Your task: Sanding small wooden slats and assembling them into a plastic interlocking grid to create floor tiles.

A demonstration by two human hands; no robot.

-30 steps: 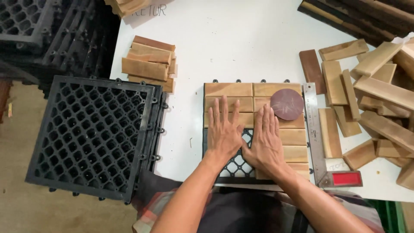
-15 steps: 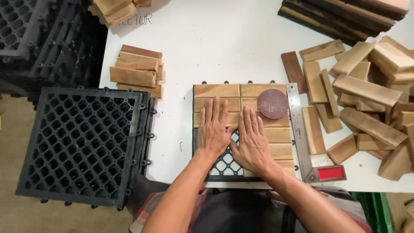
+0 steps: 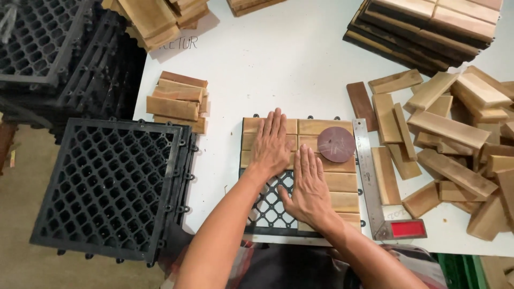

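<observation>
Wooden slats (image 3: 332, 184) on a black grid tile (image 3: 270, 206) lie under both flat, wide-open hands, left (image 3: 271, 144) and right (image 3: 308, 187), loose blocks (image 3: 455, 134) crowding the tabletop's (image 3: 267, 64) right edge.

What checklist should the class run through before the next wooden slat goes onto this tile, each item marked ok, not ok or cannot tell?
1. Left hand flat on the upper slats: ok.
2. Right hand flat on the right-column slats: ok.
3. Black grid base fully covered: not ok, lower left bare.
4. Brown disc off the tile: not ok.
5. Steel square alongside right edge: ok.
6. Slats clicked in: cannot tell.
</observation>
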